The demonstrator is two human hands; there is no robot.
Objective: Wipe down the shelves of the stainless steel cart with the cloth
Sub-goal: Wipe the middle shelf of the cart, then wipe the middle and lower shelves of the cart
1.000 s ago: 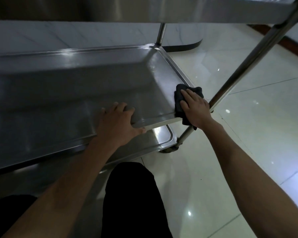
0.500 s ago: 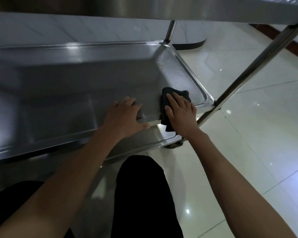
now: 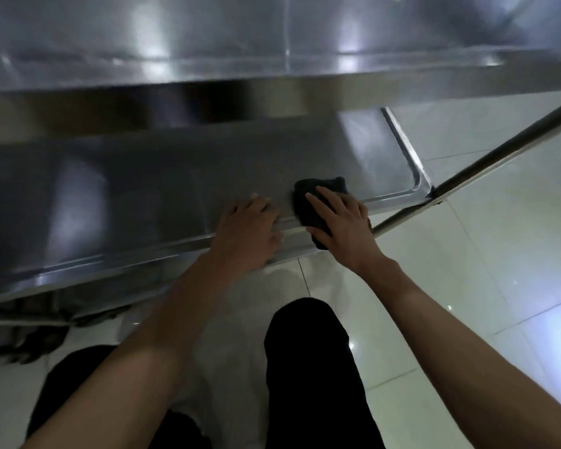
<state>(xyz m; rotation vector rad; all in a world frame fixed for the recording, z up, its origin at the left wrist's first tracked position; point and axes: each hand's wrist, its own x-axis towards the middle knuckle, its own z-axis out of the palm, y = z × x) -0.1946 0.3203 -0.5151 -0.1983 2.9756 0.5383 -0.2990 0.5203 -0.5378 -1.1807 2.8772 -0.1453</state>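
The stainless steel cart's middle shelf (image 3: 149,189) spreads across the centre, with the upper shelf (image 3: 240,43) filling the top of the view. A dark cloth (image 3: 314,192) lies over the middle shelf's front rim near its right corner. My right hand (image 3: 340,222) presses flat on the cloth with straight fingers. My left hand (image 3: 250,231) rests on the front rim just left of the cloth, fingers over the edge onto the shelf surface. Much of the cloth is hidden under my right hand.
A slanted steel cart post (image 3: 486,163) runs from the shelf's right corner up to the right. Glossy pale floor tiles (image 3: 483,270) lie to the right and below. My dark-trousered legs (image 3: 308,367) are at the bottom. Something dark sits under the cart (image 3: 36,332) at lower left.
My right hand has slid the cloth left along the front rim, from the right corner toward my left hand. The view has risen, so the upper shelf now fills the top.
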